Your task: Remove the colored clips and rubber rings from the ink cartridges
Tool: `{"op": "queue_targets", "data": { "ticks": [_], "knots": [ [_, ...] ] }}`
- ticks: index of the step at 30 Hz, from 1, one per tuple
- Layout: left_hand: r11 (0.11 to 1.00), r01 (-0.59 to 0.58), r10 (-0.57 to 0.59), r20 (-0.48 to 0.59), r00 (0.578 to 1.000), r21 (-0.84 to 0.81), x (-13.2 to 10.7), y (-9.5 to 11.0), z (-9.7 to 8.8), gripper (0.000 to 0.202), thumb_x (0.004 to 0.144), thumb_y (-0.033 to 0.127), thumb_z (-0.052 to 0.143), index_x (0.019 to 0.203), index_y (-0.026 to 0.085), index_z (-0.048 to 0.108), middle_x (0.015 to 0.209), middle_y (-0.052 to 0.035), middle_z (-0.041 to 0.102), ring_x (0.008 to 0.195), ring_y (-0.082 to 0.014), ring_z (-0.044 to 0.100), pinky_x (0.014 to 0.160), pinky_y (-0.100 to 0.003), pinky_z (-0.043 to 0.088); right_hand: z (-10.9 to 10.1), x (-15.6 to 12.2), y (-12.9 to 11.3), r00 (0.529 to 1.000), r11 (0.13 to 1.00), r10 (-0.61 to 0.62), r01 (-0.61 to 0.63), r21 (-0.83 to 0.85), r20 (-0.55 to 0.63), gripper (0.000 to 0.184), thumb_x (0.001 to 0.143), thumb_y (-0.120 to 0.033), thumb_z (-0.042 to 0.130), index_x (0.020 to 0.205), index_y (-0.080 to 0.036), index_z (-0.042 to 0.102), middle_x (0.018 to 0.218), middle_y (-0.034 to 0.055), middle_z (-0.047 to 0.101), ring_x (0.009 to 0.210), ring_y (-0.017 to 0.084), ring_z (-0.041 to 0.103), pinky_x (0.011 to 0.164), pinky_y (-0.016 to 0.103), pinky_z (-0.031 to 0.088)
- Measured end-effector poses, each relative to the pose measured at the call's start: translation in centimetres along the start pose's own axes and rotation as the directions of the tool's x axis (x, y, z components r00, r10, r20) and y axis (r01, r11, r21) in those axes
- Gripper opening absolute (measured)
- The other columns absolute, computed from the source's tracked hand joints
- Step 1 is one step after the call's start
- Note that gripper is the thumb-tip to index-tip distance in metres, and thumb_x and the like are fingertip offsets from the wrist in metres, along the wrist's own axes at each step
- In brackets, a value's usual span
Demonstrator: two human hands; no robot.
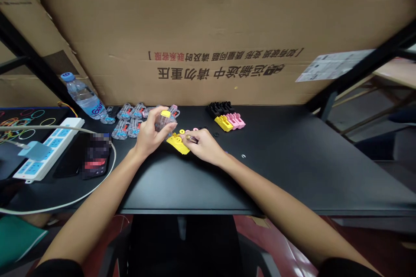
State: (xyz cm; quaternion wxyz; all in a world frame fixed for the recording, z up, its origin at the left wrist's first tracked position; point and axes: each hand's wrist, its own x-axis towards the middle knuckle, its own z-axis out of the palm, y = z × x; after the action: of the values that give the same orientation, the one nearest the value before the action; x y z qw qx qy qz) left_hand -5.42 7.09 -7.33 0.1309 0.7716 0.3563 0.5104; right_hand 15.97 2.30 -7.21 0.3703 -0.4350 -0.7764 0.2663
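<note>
My left hand [151, 132] is closed around a clear plastic casing with a yellow top [165, 114], lifted over the table. My right hand [206, 146] pinches a small tool with a brass-coloured part and a dark part [191, 139]; its exact kind is unclear. Just under that tool lies a yellow plastic part [177, 144], with small rings on and around it. A yellow ring [182, 131] rests beyond it. Left of my left hand sit several clear casings with blue and orange parts [121, 129], partly hidden by the hand.
Black moulded parts [221, 108], yellow ones [223, 123] and pink ones [235, 120] stand in rows at the back. A water bottle [85, 97], power strip [48, 149], phone [96, 156] and cable [114, 158] occupy the left. Cardboard [208, 21] walls the rear.
</note>
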Motion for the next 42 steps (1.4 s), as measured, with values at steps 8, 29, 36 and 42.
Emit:
{"op": "queue_targets", "data": {
  "ticks": [8, 29, 36, 42],
  "knots": [
    [0.993, 0.107, -0.111, -0.089, 0.99, -0.058, 0.5, 0.6, 0.0, 0.041, 0.104, 0.053, 0.065, 0.132, 0.023, 0.057, 0.09, -0.0005, 0.071, 0.067, -0.0136, 0.068, 0.065, -0.026, 0.052, -5.6, 0.5, 1.4, 0.996, 0.971, 0.056, -0.072, -0.23, -0.075, 0.042, 0.096, -0.039, 0.056, 0.061, -0.023, 0.037, 0.057, -0.0048, 0.033, 0.058, 0.012, 0.028, 0.059, 0.032, 0.023],
    [0.983, 0.182, -0.184, 0.063, 0.981, 0.037, 0.5, 0.8, -0.2, 0.034, 0.106, 0.043, 0.055, 0.134, 0.024, 0.057, 0.072, 0.0043, 0.066, 0.054, -0.0145, 0.059, 0.058, -0.027, 0.043, -11.4, 0.2, 5.3, 0.822, 0.511, 0.481, -0.545, -0.664, -0.305, 0.023, 0.093, -0.045, 0.065, 0.09, -0.024, 0.073, 0.092, 0.0123, 0.077, 0.087, 0.029, 0.071, 0.062, 0.03, 0.032],
    [0.973, 0.231, -0.226, 0.254, 0.94, 0.01, 0.1, 0.7, 0.3, 0.038, 0.107, 0.037, 0.046, 0.143, 0.024, 0.046, 0.078, 0.0027, 0.07, 0.057, -0.0172, 0.062, 0.06, -0.028, 0.044, -7.1, 0.6, 1.9, 0.932, 0.868, 0.176, -0.299, -0.397, -0.317, 0.025, 0.099, -0.04, 0.06, 0.095, -0.022, 0.076, 0.073, 0.0049, 0.073, 0.063, 0.02, 0.063, 0.065, 0.031, 0.038],
    [0.988, 0.149, -0.12, 0.38, 0.917, -0.046, 0.1, 1.3, 0.3, 0.037, 0.104, 0.03, 0.05, 0.14, 0.024, 0.043, 0.087, -0.0004, 0.071, 0.067, -0.0196, 0.068, 0.069, -0.033, 0.051, -2.8, 0.7, 0.0, 0.994, 0.991, 0.077, -0.086, -0.102, -0.082, 0.035, 0.105, -0.046, 0.058, 0.096, -0.018, 0.077, 0.068, 0.0015, 0.069, 0.059, 0.017, 0.054, 0.062, 0.03, 0.038]
  ]
}}
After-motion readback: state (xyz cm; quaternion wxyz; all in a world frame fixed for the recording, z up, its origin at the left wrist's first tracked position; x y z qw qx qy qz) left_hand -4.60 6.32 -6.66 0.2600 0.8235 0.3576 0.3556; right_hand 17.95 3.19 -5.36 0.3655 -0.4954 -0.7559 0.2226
